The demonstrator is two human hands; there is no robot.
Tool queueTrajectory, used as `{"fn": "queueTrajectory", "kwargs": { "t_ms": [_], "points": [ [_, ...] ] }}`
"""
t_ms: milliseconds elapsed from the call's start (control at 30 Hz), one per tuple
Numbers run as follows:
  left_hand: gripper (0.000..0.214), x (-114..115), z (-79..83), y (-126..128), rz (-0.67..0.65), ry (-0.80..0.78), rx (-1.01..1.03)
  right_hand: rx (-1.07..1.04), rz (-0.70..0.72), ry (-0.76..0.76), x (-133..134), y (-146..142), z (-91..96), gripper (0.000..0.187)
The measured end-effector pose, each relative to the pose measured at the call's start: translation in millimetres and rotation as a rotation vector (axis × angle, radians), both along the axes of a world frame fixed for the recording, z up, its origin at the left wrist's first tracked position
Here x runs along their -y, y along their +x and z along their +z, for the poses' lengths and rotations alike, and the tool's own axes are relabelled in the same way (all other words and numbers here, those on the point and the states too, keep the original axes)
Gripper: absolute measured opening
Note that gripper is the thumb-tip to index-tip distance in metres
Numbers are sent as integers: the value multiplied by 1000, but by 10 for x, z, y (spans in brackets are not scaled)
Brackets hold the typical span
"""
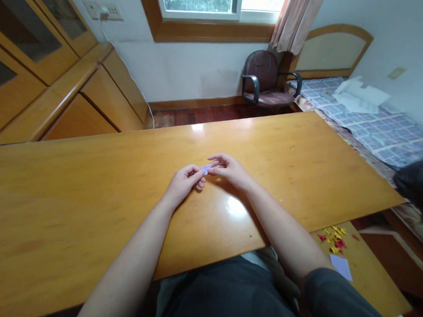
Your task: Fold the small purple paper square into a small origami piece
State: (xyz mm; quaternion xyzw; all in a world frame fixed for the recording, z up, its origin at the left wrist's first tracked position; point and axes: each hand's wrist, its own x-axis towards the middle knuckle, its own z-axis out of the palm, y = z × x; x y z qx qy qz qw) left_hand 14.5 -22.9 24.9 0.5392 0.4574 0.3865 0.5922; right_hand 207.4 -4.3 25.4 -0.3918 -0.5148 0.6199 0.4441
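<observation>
A small piece of folded purple paper (206, 168) is held just above the wooden table, between my two hands. My left hand (186, 182) pinches its left side with thumb and fingers. On the other side, my right hand (229, 170) has its thumb and a finger closed on the paper's right end, while its index finger reaches out above. The fingers cover much of the paper, so its exact folded shape cannot be made out.
The glossy wooden table (89, 194) spans the view. On a lower surface (375, 276) at right lie several yellow and red folded paper pieces (335, 238) and a purple paper sheet (341, 267). Beyond stand a brown armchair (261, 78), a bed (376, 120) and wooden cabinets (87, 95).
</observation>
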Motion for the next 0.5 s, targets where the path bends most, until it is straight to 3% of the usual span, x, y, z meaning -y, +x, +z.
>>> {"fn": "queueTrajectory", "kwargs": {
  "t_ms": [500],
  "points": [
    [33, -13, -9, 8, -4, -22, 24, -95, -35, -84, 21, -43, 23, 43]
  ]
}}
